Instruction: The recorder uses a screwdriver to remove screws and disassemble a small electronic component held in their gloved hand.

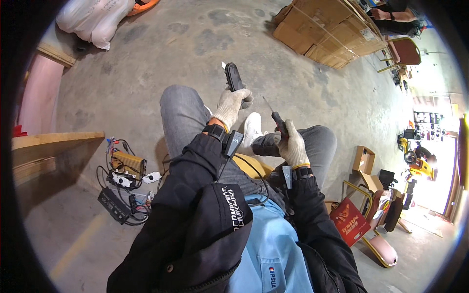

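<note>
Grasped in the left hand (233,105), gloved in cream knit: a black part (234,76), long and round-ended, with a small white piece (223,64) at its tip, held above rough, blotched concrete floor (273,73). Clasped in the right hand (294,146), likewise gloved: a screwdriver (278,119) with thin shaft and dark, reddish handle, well apart from the black part. White lettering on the black jacket (161,229); yellowish print on a red package (350,229).
</note>
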`<state>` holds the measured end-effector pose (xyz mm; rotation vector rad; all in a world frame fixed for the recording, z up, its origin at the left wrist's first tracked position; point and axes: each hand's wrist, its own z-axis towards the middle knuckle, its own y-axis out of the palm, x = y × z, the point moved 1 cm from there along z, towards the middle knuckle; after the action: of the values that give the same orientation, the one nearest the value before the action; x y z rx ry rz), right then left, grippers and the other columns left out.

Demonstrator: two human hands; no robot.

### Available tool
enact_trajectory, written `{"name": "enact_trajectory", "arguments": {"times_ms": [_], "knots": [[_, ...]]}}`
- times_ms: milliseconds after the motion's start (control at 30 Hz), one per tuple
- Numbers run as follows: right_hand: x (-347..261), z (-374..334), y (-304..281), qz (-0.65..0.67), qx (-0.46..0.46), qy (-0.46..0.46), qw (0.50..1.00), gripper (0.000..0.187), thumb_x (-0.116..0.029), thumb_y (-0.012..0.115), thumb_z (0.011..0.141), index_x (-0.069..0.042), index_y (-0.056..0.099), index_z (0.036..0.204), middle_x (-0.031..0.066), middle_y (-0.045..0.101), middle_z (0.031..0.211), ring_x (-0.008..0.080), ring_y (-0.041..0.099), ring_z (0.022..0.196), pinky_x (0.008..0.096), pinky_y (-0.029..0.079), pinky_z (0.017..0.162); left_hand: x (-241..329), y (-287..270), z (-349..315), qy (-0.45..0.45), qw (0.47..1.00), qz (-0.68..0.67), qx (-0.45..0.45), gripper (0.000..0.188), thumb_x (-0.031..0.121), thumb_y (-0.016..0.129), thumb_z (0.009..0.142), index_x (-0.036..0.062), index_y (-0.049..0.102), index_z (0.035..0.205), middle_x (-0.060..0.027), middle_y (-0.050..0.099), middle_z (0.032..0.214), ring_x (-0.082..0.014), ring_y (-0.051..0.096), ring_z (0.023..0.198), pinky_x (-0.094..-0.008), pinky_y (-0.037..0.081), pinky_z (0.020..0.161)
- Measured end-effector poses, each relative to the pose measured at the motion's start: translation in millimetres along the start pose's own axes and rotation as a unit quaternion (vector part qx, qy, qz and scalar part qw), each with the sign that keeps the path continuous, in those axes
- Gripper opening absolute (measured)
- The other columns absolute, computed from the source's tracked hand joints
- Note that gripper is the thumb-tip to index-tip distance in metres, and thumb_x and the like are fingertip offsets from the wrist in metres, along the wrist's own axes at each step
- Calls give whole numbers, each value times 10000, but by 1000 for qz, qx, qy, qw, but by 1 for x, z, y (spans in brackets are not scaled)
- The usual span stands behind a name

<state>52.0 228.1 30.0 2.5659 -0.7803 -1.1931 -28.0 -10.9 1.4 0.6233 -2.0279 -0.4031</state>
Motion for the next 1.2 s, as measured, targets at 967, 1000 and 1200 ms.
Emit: {"name": "enact_trajectory", "arguments": {"times_ms": [967, 1000, 1200], "knots": [[7, 20, -18, -12, 35, 14, 999, 320, -335, 640, 1067, -18, 614, 1035, 72, 646, 876, 166, 607, 628, 271, 543, 566, 2, -1, -2, 11, 1000, -8, 23, 296, 87, 706, 905, 4, 606, 1170, -85, 702, 949, -198, 721, 777, -321, 605, 677], [8, 19, -19, -8, 32, 22, 999, 325, -343, 635, 1073, -20, 608, 1078, 78, 664, 915, 179, 609, 638, 284, 545, 585, 2, 0, -1, 12, 1000, -9, 23, 296, 87, 706, 905, 4, 606, 1170, -85, 702, 949, -198, 721, 777, -321, 605, 677], [8, 3, 1, -39, 40, 0, 998, 316, -318, 634, 1067, -2, 634, 1063, 85, 655, 886, 151, 596, 639, 277, 520, 545, -6, -3, 4, 4, 1000, 5, 14, 273, 93, 689, 939, 54, 602, 1195, -73, 712, 964, -192, 725, 789, -336, 609, 694]]}}
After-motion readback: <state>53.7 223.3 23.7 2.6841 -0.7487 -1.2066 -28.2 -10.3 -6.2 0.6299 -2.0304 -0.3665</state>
